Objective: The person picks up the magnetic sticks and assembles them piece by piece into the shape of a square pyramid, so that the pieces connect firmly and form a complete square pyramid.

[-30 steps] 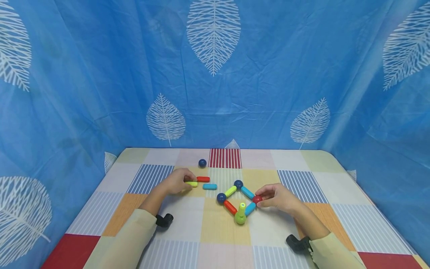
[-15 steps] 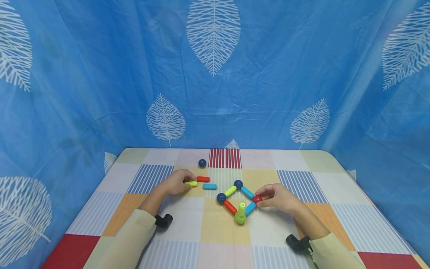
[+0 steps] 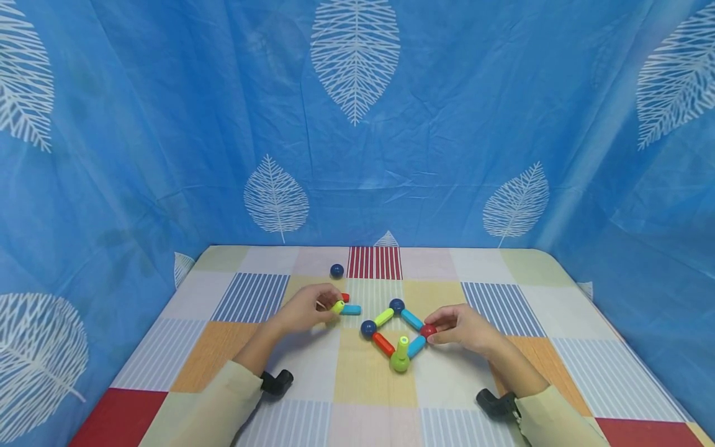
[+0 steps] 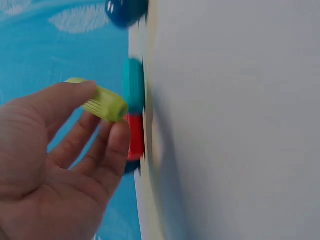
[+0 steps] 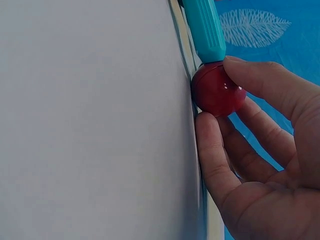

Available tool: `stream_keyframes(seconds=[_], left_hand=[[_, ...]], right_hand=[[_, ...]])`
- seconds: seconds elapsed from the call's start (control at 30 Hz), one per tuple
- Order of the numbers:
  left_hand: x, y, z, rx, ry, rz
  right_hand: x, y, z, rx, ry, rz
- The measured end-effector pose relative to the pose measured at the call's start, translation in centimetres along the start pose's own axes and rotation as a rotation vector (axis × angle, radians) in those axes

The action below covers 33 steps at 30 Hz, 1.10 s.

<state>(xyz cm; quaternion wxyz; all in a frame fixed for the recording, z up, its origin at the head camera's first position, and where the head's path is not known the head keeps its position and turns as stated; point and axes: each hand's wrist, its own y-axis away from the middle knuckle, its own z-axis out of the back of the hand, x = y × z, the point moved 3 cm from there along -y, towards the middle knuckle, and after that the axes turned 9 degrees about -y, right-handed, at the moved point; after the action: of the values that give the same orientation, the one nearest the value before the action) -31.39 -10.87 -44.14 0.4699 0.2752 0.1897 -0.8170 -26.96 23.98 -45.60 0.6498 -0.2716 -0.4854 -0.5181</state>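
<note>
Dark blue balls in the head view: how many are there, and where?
3: a loose ball at the back, plus the far-corner ball and left-corner ball of the diamond frame. Others could be hidden behind the left hand or right hand.

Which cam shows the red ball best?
Right wrist: the red ball is largest there, gripped by the right hand, with a blue stick meeting it. Head shows it small, in the same hand; left wrist doesn't show it.

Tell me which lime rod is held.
The lime rod in the left hand; one other lies in the ring, another stands upright on the green ball.
</note>
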Motion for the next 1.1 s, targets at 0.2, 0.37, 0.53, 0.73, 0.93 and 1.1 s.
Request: stream_keyframes(seconds=[0.2,0.37,0.53,0.73,0.93,1.1], left_hand=[[-1.8,-0.2,-1.0,-0.041,0.146,-0.066],[-2.8,-0.4,-1.6,-0.078,0.25,-0.088],[-3.4,-0.6,-2.1,-0.085,0.28,-0.073],[-4.3,-0.7,-2.8,-0.057,0.293,-0.123],[-4.5,-1.0,-3.3,-0.044,0.268,-0.107],[-4.6,-1.2,-3.6,-0.037,0.224,-0.087]], right_hand=[[-0.1,-0.1,0.1,-0.002,0.007,-0.003],[-0.2,-0.2,0.1,-0.006,0.004,-0.019],[-0.2,-0.2,0.1,-0.007,0.0,-0.021],[-0.2,-0.1,0.1,0.005,-0.018,0.002],[-0.3,-0.1,0.1,0.009,-0.022,0.005],[-0.3,-0.1,0.0,0.008,-0.023,0.001]])
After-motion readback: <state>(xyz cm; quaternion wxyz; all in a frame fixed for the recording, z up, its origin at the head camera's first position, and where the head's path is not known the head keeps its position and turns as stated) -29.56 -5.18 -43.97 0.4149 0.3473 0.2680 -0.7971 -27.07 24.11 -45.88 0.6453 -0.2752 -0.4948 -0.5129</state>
